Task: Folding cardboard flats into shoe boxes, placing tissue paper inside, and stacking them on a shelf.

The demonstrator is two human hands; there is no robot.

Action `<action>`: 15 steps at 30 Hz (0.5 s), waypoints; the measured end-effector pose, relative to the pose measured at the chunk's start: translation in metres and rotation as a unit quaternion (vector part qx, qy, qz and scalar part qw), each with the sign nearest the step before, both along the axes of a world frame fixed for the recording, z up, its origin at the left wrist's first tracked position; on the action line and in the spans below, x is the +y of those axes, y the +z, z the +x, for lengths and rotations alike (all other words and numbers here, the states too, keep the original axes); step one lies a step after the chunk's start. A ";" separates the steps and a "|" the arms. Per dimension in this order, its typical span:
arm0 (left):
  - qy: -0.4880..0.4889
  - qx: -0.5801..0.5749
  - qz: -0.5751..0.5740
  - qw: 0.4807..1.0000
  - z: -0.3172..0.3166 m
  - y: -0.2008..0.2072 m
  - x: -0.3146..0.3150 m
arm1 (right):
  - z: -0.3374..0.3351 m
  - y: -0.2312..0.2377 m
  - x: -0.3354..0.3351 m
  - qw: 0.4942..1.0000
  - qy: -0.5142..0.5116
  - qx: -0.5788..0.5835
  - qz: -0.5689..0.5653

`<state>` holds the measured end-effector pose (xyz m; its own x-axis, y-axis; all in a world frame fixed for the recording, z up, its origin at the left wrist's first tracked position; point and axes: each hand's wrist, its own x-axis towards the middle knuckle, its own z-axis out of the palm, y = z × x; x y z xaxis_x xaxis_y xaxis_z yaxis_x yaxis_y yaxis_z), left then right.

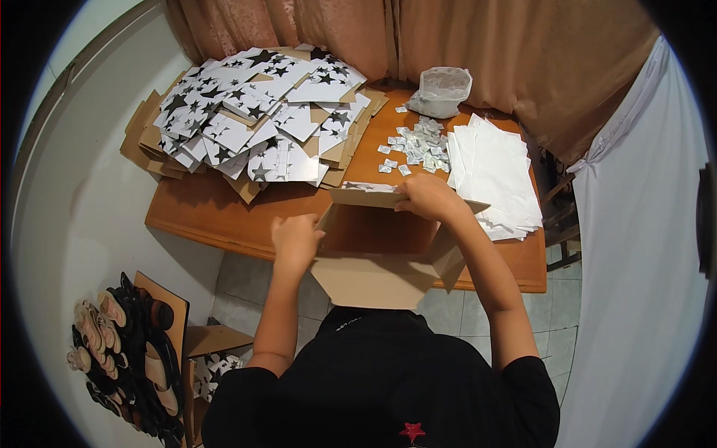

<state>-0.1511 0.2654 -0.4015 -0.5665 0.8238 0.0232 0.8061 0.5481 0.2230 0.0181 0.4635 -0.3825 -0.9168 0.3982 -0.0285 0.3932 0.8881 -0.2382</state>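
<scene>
An unfolded cardboard box (375,278) stands at the table's near edge, in front of my body. Its top flaps are spread, and the brown tabletop shows through the middle of it. My left hand (296,239) is closed at the box's left edge; its fingertips are partly hidden. On the far side, my right hand (429,198) grips the rear flap, whose outer face carries a white print with dark stars. The near flap hangs toward me.
A large heap of flat star-printed cartons (250,119) covers the table's left. Small silvery packets (420,145) lie scattered behind the box, by a clear plastic bag (441,91). White sheets (494,175) are stacked at right. Shoes (127,351) hang at lower left.
</scene>
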 end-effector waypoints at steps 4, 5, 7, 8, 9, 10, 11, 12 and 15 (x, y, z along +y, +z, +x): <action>0.015 -0.086 -0.082 0.993 -0.010 -0.028 0.026 | -0.004 -0.006 0.005 0.998 0.031 0.028 -0.035; 0.005 -0.071 -0.084 0.994 -0.014 -0.034 0.032 | -0.004 -0.008 0.007 0.997 0.036 0.051 -0.040; -0.033 -0.083 -0.112 0.990 -0.027 -0.041 0.041 | -0.003 -0.009 0.010 0.998 0.009 0.046 -0.038; -0.066 -0.094 -0.138 0.984 -0.035 -0.044 0.045 | -0.003 -0.009 0.011 0.999 -0.012 0.040 -0.035; -0.066 -0.094 -0.138 0.984 -0.045 -0.055 0.051 | 0.000 -0.014 0.011 0.998 -0.013 0.040 -0.036; -0.081 -0.109 -0.150 0.979 -0.056 -0.069 0.057 | 0.005 -0.022 0.011 0.994 -0.048 0.069 0.072; -0.096 -0.123 -0.162 0.974 -0.063 -0.071 0.063 | 0.008 -0.025 0.009 0.976 -0.083 0.097 0.179; -0.098 -0.123 -0.163 0.974 -0.071 -0.074 0.067 | 0.012 -0.029 0.004 0.976 -0.085 0.097 0.178; -0.075 -0.261 -0.172 0.947 -0.083 -0.077 0.077 | 0.026 -0.033 -0.013 0.931 -0.325 -0.030 0.161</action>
